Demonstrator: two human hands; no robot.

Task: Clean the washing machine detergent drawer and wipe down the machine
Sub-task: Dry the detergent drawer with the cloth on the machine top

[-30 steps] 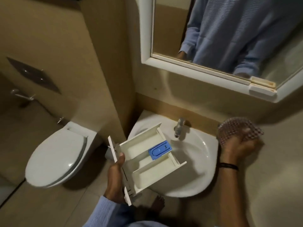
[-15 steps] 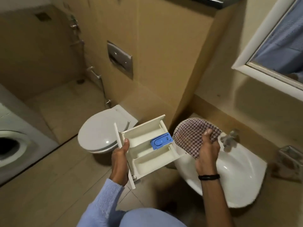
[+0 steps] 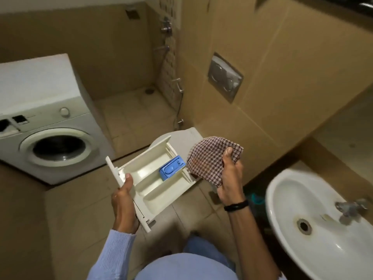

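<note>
My left hand [image 3: 123,201] grips the front panel end of a cream detergent drawer [image 3: 149,182], held level at waist height. A blue insert [image 3: 172,170] sits in its middle compartment. To the drawer's right, my right hand [image 3: 230,179] clutches a brown-and-white checked cloth [image 3: 210,160], which touches the drawer's far end. The white front-loading washing machine [image 3: 50,126] stands at the left with its round door [image 3: 58,147] facing me; the dark drawer slot [image 3: 5,125] shows at its top left corner.
A white washbasin [image 3: 298,199] with a metal tap [image 3: 351,207] is at the lower right. The toilet [image 3: 187,138] is partly hidden behind the drawer and cloth. A flush plate [image 3: 225,76] is on the tiled wall above. Shower fittings [image 3: 166,27] are in the far corner.
My view has swung left from the basin and mirror toward the washing machine. My right hand brought the cloth from the wall beside the basin up against the drawer.
</note>
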